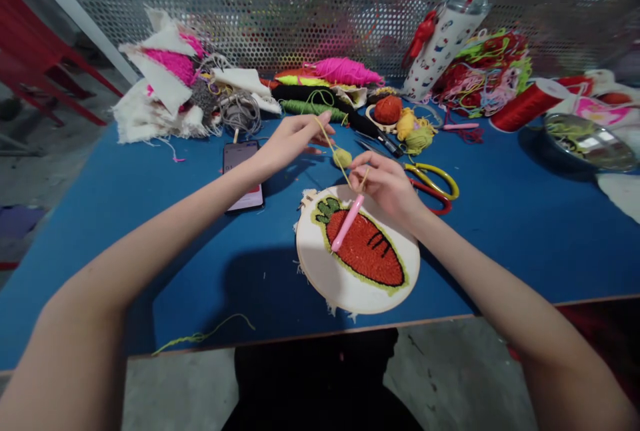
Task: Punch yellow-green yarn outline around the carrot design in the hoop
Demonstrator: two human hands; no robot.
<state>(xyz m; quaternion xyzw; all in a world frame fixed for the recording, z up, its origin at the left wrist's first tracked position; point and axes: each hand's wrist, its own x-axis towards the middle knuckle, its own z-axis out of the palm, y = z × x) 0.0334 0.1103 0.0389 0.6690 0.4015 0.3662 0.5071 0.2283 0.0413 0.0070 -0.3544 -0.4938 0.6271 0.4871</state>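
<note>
A yellow-green yarn strand runs between my two hands. The fingers of my left hand are closed on its upper end. My right hand pinches the strand lower down, and a short piece sticks up past its fingers. A small yellow-green yarn ball shows behind the strand, between the hands. Below them lies an embroidery hoop with white cloth and a red carrot worked in yarn, outlined in black and yellow-green. Across the carrot rests a pink punch needle, its tip toward the lower left.
Right of the hoop lie scissors with yellow and red handles. A phone is left of my left hand. Yarn skeins, cloth scraps, a tumbler, a red thread spool and a metal bowl line the back.
</note>
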